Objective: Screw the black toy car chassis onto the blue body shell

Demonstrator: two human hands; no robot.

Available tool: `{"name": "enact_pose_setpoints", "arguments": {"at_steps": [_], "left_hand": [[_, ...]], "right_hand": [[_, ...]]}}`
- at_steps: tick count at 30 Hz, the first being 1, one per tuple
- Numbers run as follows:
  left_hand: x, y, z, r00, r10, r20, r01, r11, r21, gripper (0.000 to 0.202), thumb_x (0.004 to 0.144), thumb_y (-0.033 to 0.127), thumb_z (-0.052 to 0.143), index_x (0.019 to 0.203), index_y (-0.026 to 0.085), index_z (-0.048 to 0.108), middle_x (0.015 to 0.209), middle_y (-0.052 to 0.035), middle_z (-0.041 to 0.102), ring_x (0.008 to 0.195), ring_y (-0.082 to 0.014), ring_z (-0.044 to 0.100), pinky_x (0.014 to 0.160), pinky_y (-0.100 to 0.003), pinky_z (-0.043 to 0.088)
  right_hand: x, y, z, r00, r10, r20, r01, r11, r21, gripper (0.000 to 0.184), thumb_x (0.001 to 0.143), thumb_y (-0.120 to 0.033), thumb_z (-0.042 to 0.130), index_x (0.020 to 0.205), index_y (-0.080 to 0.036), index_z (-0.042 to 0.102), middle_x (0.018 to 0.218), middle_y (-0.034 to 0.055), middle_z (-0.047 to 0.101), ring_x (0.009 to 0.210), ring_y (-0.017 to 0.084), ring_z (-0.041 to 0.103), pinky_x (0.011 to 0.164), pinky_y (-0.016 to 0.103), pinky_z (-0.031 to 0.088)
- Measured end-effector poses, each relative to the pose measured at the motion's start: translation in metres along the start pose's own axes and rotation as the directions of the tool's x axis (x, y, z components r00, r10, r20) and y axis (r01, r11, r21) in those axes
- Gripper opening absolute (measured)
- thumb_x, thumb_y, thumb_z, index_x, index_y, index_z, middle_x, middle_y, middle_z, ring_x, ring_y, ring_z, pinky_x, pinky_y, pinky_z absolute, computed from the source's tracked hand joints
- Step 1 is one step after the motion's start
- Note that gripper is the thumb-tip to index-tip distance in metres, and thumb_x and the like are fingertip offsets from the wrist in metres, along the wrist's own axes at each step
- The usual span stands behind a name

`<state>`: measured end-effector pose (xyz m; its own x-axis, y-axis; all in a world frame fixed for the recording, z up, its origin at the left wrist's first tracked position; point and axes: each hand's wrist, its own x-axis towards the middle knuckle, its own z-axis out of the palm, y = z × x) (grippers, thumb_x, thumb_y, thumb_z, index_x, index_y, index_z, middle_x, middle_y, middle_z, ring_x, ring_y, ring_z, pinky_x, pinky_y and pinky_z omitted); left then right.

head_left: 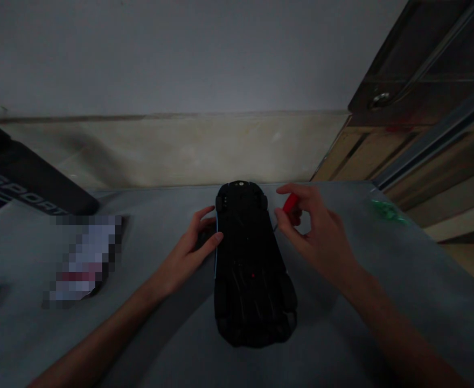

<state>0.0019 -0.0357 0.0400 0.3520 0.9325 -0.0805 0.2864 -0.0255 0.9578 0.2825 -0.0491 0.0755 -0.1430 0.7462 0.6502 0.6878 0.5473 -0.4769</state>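
A black toy car lies upside down in the middle of the grey table, its underside and wheels facing up. My left hand grips its left edge, thumb on the underside and fingers along the side. On the other side, my right hand pinches the red handle of a screwdriver between thumb and fingers. The thin shaft points down and left beside the car's right edge. Whether its tip touches anything, I cannot tell.
A dark box or case marked SPORT leans in from the left. Near it lies a blurred-out flat object. Some green translucent material rests on the right of the table. A pale wall stands behind, with wooden slats at the right.
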Motion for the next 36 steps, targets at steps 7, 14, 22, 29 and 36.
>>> {"name": "enact_pose_setpoints", "arguments": {"at_steps": [7,14,22,29,36], "left_hand": [[-0.0003,0.0,0.0,1.0,0.0,-0.007,0.0,1.0,0.013,0.069,0.108,0.059,0.064,0.168,0.033,0.04,0.166,-0.0105,0.068,0.154,-0.0342,0.064,0.13,-0.045,0.05],[-0.0002,-0.0002,-0.0001,1.0,0.007,-0.011,-0.006,0.999,0.035,0.068,0.11,0.054,0.062,0.169,0.031,0.038,0.164,-0.0123,0.069,0.152,-0.0337,0.066,0.129,-0.049,0.051],[-0.0007,-0.0004,0.0001,1.0,0.016,-0.002,-0.016,0.998,0.057,0.066,0.112,0.055,0.06,0.169,0.031,0.037,0.167,-0.0122,0.067,0.152,-0.0337,0.065,0.131,-0.052,0.048],[-0.0006,-0.0003,-0.0005,1.0,0.017,-0.012,-0.017,0.998,0.059,0.071,0.109,0.058,0.062,0.169,0.03,0.038,0.162,-0.0124,0.07,0.15,-0.0339,0.067,0.129,-0.049,0.051],[-0.0014,-0.0007,-0.0012,1.0,0.014,-0.017,-0.014,1.0,0.027,0.071,0.107,0.059,0.064,0.169,0.032,0.041,0.162,-0.0098,0.07,0.15,-0.0342,0.067,0.129,-0.049,0.052]], "right_hand": [[0.0,-0.0006,-0.0014,0.999,-0.045,-0.002,0.045,0.999,-0.011,0.031,0.107,-0.023,0.061,0.137,-0.029,0.064,0.082,-0.0036,0.066,0.071,0.019,0.07,0.075,0.033,0.06],[0.0001,-0.0034,-0.0016,0.997,-0.075,-0.005,0.075,0.997,-0.009,0.032,0.107,-0.018,0.062,0.137,-0.027,0.066,0.079,-0.005,0.064,0.068,0.017,0.065,0.07,0.03,0.055],[0.0002,-0.0025,-0.0027,0.995,-0.093,-0.039,0.091,0.995,-0.05,0.018,0.107,-0.023,0.067,0.125,-0.027,0.068,0.075,-0.0054,0.064,0.065,0.017,0.064,0.069,0.031,0.053],[0.0025,-0.003,-0.0071,0.993,-0.115,-0.001,0.115,0.993,-0.041,0.03,0.106,-0.014,0.059,0.132,-0.027,0.068,0.08,-0.0043,0.065,0.07,0.018,0.067,0.072,0.031,0.055],[0.0029,-0.003,-0.0049,0.989,-0.148,-0.021,0.147,0.988,-0.049,0.023,0.108,-0.018,0.068,0.128,-0.028,0.07,0.087,-0.0031,0.072,0.068,0.016,0.066,0.073,0.032,0.054]]}}
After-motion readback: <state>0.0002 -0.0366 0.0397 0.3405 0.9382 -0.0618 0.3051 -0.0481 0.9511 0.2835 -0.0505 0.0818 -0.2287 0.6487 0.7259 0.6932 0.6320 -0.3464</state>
